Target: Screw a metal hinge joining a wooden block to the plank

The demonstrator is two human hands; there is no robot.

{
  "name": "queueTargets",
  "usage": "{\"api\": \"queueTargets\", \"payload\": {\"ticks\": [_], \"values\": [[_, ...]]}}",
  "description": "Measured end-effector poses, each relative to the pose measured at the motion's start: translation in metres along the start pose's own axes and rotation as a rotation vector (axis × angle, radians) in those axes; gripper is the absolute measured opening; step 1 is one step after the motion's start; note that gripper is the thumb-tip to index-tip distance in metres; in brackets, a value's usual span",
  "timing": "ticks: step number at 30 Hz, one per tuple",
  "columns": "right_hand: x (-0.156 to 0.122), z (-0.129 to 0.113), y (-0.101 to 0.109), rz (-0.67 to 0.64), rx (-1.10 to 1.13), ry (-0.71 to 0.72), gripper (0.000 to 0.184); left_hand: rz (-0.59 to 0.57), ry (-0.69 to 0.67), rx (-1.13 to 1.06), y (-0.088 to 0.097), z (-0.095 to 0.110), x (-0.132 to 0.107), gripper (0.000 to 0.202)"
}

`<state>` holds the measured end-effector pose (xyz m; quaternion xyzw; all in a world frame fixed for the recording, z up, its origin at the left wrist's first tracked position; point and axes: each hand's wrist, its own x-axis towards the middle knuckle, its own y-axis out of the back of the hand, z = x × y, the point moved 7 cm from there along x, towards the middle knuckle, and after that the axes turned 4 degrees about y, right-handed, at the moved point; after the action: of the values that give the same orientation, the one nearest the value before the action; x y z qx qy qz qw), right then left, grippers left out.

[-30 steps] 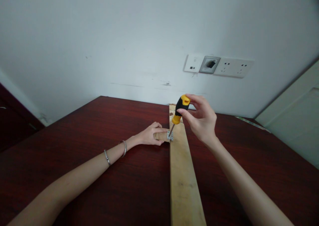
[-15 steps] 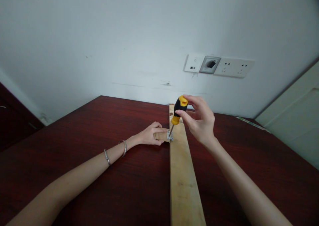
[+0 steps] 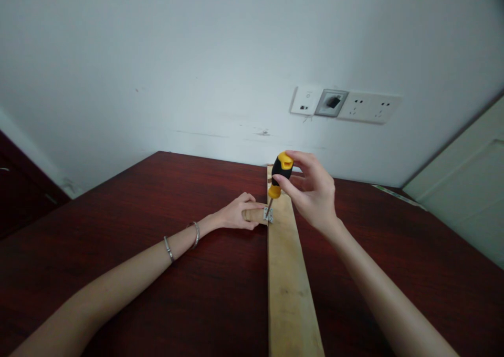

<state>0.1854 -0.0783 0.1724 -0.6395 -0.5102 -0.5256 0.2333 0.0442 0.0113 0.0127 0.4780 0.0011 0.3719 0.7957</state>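
Observation:
A long pale wooden plank (image 3: 289, 273) lies on the dark red table (image 3: 157, 231), running away from me. A small wooden block (image 3: 254, 215) butts against its left edge, joined by a small metal bracket (image 3: 268, 213). My left hand (image 3: 236, 213) is closed round the block, index finger laid along its top. My right hand (image 3: 313, 189) pinches the black and yellow handle of a screwdriver (image 3: 279, 178). The screwdriver's tip rests on the bracket and the tool leans slightly to the right.
A white wall rises behind the table, with a row of sockets (image 3: 346, 105) above the plank's far end. A pale cabinet door (image 3: 468, 189) stands at the right. Two bracelets (image 3: 183, 240) circle my left wrist.
The screwdriver handle has shifted a little left and stands more upright. My right fingers have turned round the handle. My left hand has stayed on the block.

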Motion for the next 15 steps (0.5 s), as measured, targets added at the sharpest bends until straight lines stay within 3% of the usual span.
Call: {"api": "queueTargets", "payload": {"ticks": [5,9,15], "values": [[-0.001,0.003,-0.003,-0.001,0.075,-0.035,0.044,0.001,0.012,0.014,0.000,0.000,0.000,0.062],[0.002,-0.001,-0.002,-0.031,0.009,-0.003,0.034,0.002,0.008,0.018,0.000,0.000,0.000,0.063],[0.006,-0.008,0.000,-0.094,-0.039,0.026,0.037,0.005,-0.003,0.018,0.001,0.002,0.000,0.061]]}}
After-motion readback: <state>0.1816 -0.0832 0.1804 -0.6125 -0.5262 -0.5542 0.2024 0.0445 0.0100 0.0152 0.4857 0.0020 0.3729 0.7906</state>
